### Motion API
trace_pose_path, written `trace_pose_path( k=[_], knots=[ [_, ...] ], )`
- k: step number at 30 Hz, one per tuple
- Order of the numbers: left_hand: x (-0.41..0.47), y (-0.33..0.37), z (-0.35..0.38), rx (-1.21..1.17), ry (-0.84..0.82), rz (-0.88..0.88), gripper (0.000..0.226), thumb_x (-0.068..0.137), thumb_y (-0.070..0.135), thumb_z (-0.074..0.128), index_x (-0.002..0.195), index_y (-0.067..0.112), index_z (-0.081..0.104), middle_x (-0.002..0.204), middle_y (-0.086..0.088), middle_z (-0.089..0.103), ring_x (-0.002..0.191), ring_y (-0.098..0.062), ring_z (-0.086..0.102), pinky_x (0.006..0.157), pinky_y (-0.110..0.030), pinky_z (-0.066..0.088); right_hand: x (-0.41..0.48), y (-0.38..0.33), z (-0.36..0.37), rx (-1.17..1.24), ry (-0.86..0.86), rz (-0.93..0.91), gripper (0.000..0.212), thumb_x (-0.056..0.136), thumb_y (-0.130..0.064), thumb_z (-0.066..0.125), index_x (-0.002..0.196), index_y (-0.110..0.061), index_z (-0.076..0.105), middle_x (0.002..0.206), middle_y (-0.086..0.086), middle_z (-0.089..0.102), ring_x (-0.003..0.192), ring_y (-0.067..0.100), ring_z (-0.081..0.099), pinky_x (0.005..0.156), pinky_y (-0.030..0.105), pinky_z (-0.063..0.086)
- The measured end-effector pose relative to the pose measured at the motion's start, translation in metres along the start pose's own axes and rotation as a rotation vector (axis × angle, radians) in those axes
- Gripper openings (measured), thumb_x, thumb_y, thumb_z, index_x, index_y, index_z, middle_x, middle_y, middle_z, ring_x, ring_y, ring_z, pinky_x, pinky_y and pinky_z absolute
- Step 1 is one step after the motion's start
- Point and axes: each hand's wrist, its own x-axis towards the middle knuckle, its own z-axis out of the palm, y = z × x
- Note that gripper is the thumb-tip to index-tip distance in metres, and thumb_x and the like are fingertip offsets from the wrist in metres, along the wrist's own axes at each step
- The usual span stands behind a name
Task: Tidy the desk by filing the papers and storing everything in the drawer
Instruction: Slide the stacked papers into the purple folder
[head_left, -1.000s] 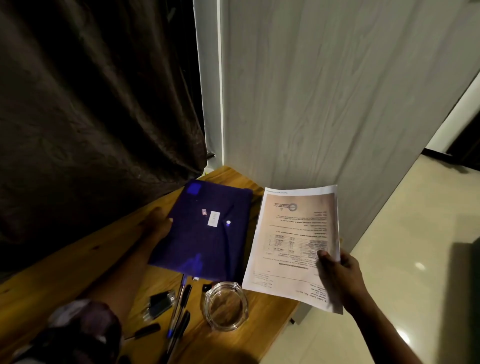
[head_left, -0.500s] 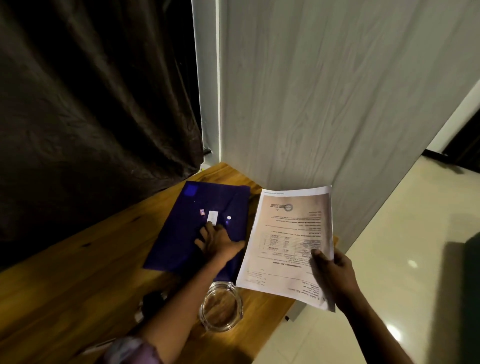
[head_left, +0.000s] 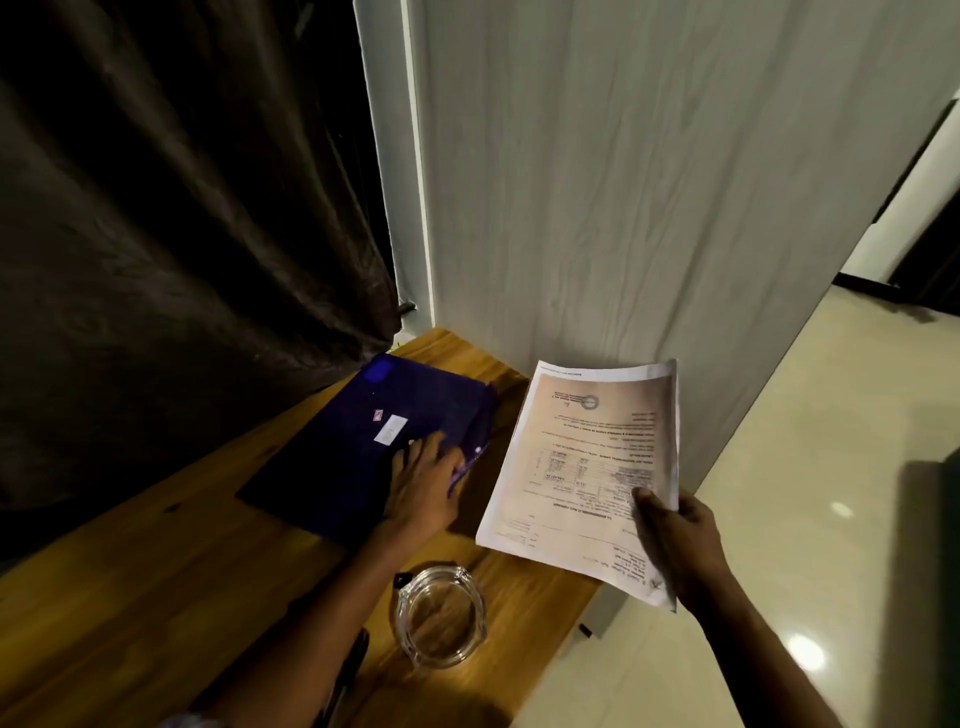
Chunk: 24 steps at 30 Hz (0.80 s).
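Observation:
A dark blue plastic folder (head_left: 353, 441) with a small white label lies flat on the wooden desk (head_left: 130, 597) near the back corner. My left hand (head_left: 423, 480) is on the folder's right edge, its fingers at the flap by the snap button. My right hand (head_left: 675, 540) holds a printed sheet of paper (head_left: 582, 467) by its lower right corner, thumb on top. The sheet hangs in the air just right of the folder, over the desk's right end. No drawer is in view.
A round glass ashtray (head_left: 441, 616) stands near the desk's front edge. A dark pen (head_left: 348, 670) lies partly under my left forearm. A dark curtain (head_left: 171, 208) hangs at the back left and a white wood-grain panel (head_left: 623, 182) at the right. Pale floor (head_left: 805, 519) lies to the right.
My left hand has moved from the folder's left edge across to its right edge at the flap. The paper in my right hand has stayed about where it was.

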Motion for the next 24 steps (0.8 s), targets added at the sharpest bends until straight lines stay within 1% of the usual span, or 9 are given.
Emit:
trace_pose_path(
  k=[2,4,6,8,10,15,18,21,24],
  knots=[
    [-0.009,-0.004,0.014,-0.010,-0.050,0.002,0.022,0.087,0.038,0.062,0.109,0.032,0.061,0.156,-0.002,0.028,0.145,-0.024,0.021,0.119,-0.049,0.012,-0.001,0.000,0.001,-0.014,-0.013,0.000,0.009,0.096,-0.012,0.058,0.098,-0.014,0.067,0.093,0.012,0.075,0.080,0.030,0.073,0.078,0.043,0.059],
    [-0.014,-0.003,0.025,-0.113,-0.066,-0.067,0.026,0.094,0.047,0.052,0.105,0.031,0.070,0.160,-0.001,0.024,0.149,-0.022,0.012,0.119,-0.053,0.000,-0.002,-0.003,0.002,-0.017,-0.032,0.004,0.010,0.096,-0.011,0.057,0.097,-0.015,0.066,0.091,0.008,0.076,0.076,0.025,0.074,0.073,0.040,0.060],
    [-0.015,0.002,0.029,-0.211,-0.037,-0.169,0.034,0.098,0.047,0.046,0.101,0.027,0.074,0.160,0.001,0.026,0.150,-0.021,0.011,0.119,-0.054,-0.003,-0.005,-0.005,0.004,-0.035,-0.063,0.008,0.012,0.096,-0.010,0.056,0.101,-0.014,0.067,0.089,0.004,0.076,0.073,0.021,0.074,0.066,0.034,0.059],
    [-0.016,0.004,0.032,-0.201,0.036,-0.236,0.029,0.097,0.041,0.050,0.097,0.024,0.073,0.160,-0.001,0.027,0.149,-0.022,0.014,0.120,-0.054,0.002,-0.007,-0.007,0.005,-0.096,-0.089,-0.001,0.013,0.095,-0.009,0.057,0.102,-0.013,0.067,0.085,0.000,0.077,0.069,0.017,0.074,0.058,0.028,0.056],
    [-0.017,0.003,0.035,-0.142,0.095,-0.302,0.017,0.090,0.038,0.060,0.096,0.025,0.068,0.161,-0.005,0.022,0.149,-0.026,0.014,0.120,-0.055,0.005,-0.010,-0.011,0.006,-0.178,-0.136,-0.017,0.014,0.092,-0.006,0.058,0.101,-0.012,0.068,0.084,0.002,0.077,0.068,0.017,0.074,0.056,0.029,0.057],
    [-0.015,0.005,0.033,-0.021,-0.013,-0.422,0.049,0.083,0.052,0.059,0.126,0.029,0.055,0.163,-0.012,0.008,0.150,-0.033,0.006,0.119,-0.059,0.006,-0.018,-0.022,0.011,-0.249,-0.278,-0.037,0.018,0.086,-0.009,0.067,0.102,-0.017,0.068,0.086,-0.001,0.077,0.069,0.017,0.074,0.052,0.025,0.057],
    [-0.012,0.006,0.028,0.026,-0.083,-0.441,0.060,0.087,0.053,0.056,0.138,0.022,0.048,0.161,-0.014,0.017,0.149,-0.033,0.013,0.119,-0.058,0.013,-0.017,-0.024,0.016,-0.261,-0.295,-0.005,0.020,0.087,-0.012,0.068,0.107,-0.016,0.067,0.092,0.003,0.077,0.074,0.023,0.075,0.063,0.039,0.062],
    [-0.010,0.008,0.024,0.048,-0.078,-0.436,0.061,0.087,0.052,0.057,0.136,0.016,0.050,0.157,-0.011,0.027,0.144,-0.031,0.024,0.117,-0.052,0.023,-0.014,-0.025,0.023,-0.297,-0.309,0.020,0.025,0.087,-0.018,0.070,0.111,-0.019,0.064,0.095,0.000,0.077,0.075,0.020,0.074,0.059,0.031,0.059],
    [-0.009,0.008,0.021,0.051,-0.041,-0.415,0.056,0.089,0.045,0.059,0.135,0.013,0.050,0.150,-0.008,0.034,0.136,-0.028,0.034,0.111,-0.044,0.033,-0.010,-0.030,0.029,-0.324,-0.273,0.054,0.033,0.080,-0.030,0.079,0.109,-0.024,0.065,0.096,-0.005,0.076,0.074,0.013,0.073,0.053,0.022,0.055]
  ],
)
